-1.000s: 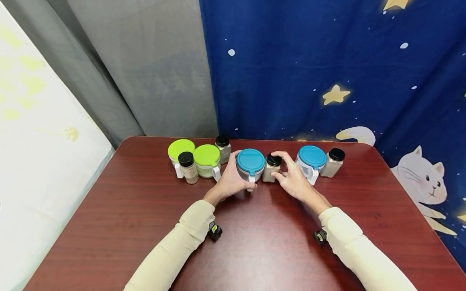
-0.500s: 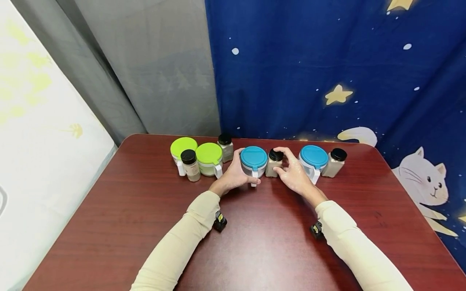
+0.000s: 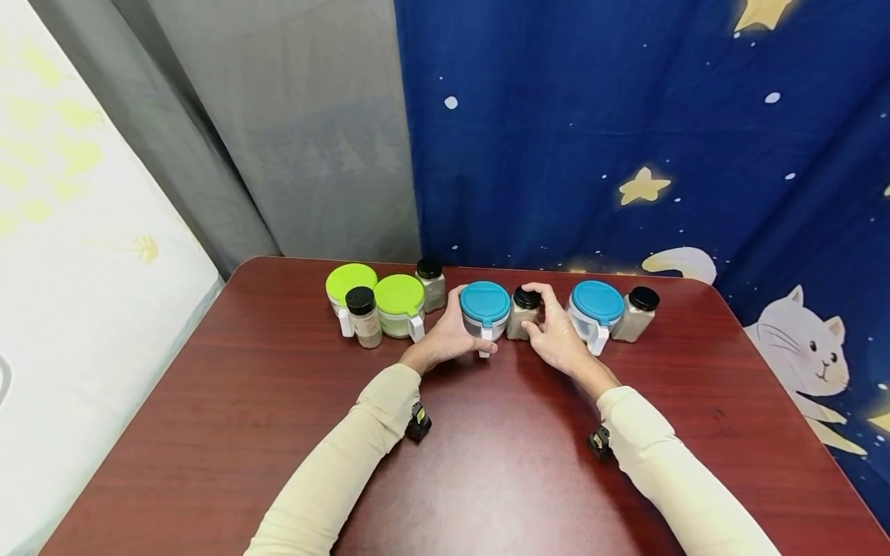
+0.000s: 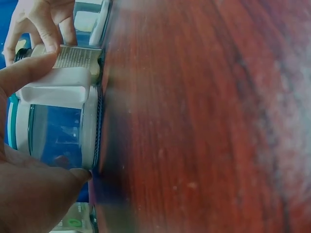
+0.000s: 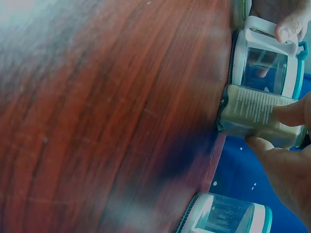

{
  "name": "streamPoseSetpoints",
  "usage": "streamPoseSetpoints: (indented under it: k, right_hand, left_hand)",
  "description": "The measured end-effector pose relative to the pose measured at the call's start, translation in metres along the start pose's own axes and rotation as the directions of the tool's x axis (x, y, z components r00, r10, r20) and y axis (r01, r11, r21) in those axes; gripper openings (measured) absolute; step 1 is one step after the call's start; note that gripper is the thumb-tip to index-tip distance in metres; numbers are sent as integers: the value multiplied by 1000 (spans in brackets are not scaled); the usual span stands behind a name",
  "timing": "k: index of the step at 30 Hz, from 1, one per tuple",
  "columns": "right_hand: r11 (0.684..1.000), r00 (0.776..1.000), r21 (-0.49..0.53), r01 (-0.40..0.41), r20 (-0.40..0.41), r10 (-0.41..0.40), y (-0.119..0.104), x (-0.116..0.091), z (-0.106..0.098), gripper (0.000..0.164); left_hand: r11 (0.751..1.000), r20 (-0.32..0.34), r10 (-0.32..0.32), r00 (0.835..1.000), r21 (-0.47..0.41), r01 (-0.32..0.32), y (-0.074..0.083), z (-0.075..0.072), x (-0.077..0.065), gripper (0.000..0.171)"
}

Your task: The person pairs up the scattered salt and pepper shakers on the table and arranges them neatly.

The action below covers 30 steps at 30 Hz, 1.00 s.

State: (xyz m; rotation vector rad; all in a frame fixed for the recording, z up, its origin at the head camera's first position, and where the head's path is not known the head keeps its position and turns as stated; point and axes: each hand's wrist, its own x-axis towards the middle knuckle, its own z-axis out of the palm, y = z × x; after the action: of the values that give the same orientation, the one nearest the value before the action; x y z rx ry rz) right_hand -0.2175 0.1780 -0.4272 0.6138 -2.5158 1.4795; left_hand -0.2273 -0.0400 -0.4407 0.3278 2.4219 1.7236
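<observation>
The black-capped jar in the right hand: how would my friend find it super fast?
Look to the far edge of the reddish-brown table. There the left hand holds a blue-lidded jar, and right beside it the right hand grips the black-capped jar. Other black-topped containers stand there too, but only this one is in a hand.

Starry blue curtain (image 3: 542,154) behind reddish table (image 3: 501,463)

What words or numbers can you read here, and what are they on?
None can be read for sure.
Bottle in the right hand: rows of print, too blurred.
Round bottle: label too small.
Green mark, bottom of left wrist view: unclear.
</observation>
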Motion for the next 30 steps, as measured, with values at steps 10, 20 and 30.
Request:
streamPoseSetpoints:
  k: [10, 20, 30]
  right_hand:
    - [997, 999, -61, -37, -9, 36, 1, 3, 3, 60]
    - [996, 997, -56, -74, 13, 75, -1, 3, 0, 59]
    - [997, 997, -5, -76, 12, 76, -1, 1, 4, 61]
  left_hand:
    - [999, -1, 30, 1000, -10, -30, -2, 2, 3, 115]
    - [1000, 19, 10, 1000, 5, -10, -1, 1, -1, 115]
    - [999, 15, 33, 999, 0, -33, -2, 1, -3, 115]
